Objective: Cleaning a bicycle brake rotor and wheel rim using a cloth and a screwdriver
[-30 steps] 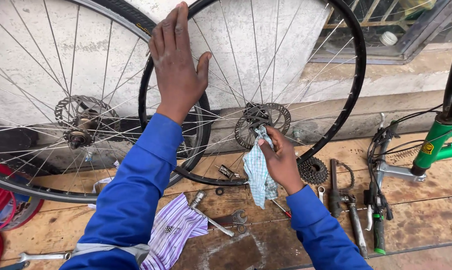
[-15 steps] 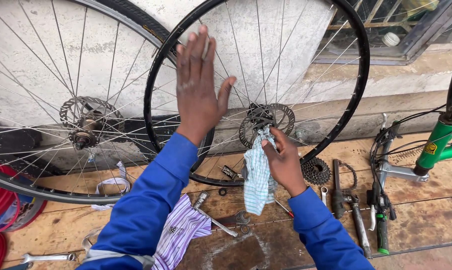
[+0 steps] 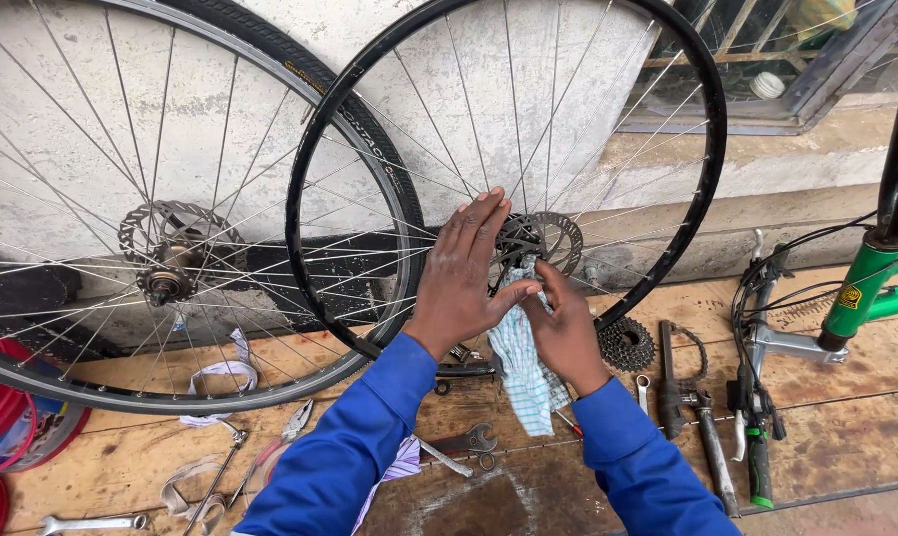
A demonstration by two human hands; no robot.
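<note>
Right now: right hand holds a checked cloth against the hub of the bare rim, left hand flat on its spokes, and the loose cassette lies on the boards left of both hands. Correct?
Not quite. The head view shows the cassette on the boards to the right of both hands, not the left. The rest holds: the right hand presses the checked cloth at the hub of the bare rim, the left hand flat on its spokes.

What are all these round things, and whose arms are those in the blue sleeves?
The camera sits on a person's head and looks down, so those arms are the person's own. The round things are bicycle wheels. The bare black rim stands in front; a wheel with a tyre leans behind it. The right hand presses a checked cloth at the hub, and the left hand lies flat on the spokes. On the wooden boards lie a spanner, pliers and a toothed cog set.
</note>
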